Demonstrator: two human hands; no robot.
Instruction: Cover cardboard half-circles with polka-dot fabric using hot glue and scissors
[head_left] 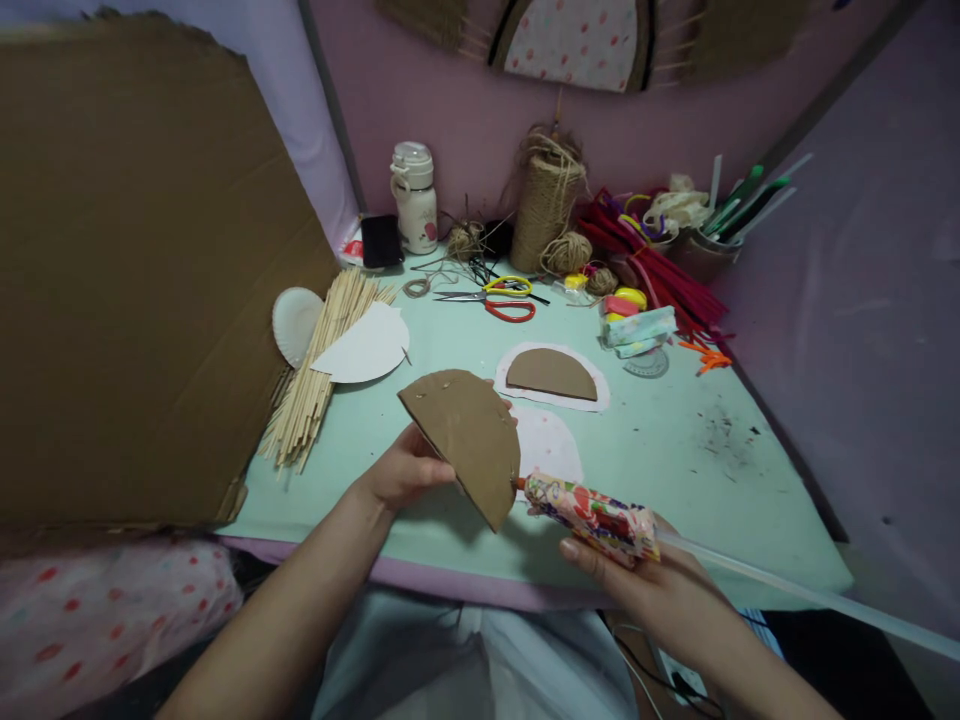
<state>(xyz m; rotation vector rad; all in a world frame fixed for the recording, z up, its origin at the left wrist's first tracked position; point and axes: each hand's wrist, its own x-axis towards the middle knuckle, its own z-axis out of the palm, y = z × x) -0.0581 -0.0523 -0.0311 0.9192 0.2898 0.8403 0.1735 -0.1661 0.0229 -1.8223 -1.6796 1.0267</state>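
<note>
My left hand (416, 468) grips a cardboard half-circle (466, 440) by its straight edge, tilted above the table, with fingertips showing behind its curved side. Small glue spots dot its upper face near the rim. In my right hand (630, 570) is a glue gun (592, 515) covered in patterned wrapping, a long clear glue stick (810, 590) trailing from its rear. Its nozzle meets or nearly meets the curved edge of the cardboard. Beneath lies a white dotted piece of fabric or paper (551, 447). Farther back, a second cardboard half-circle (553, 373) rests on another white dotted piece (603, 392).
Thin wooden sticks (319, 375) and a white paper shape (367, 348) lie left, beside a large cardboard sheet (142, 270). Scissors (499, 297), a bottle (416, 200), a twine spool (546, 200) and red pipe cleaners (667, 280) line the back. A protractor (646, 364) sits right.
</note>
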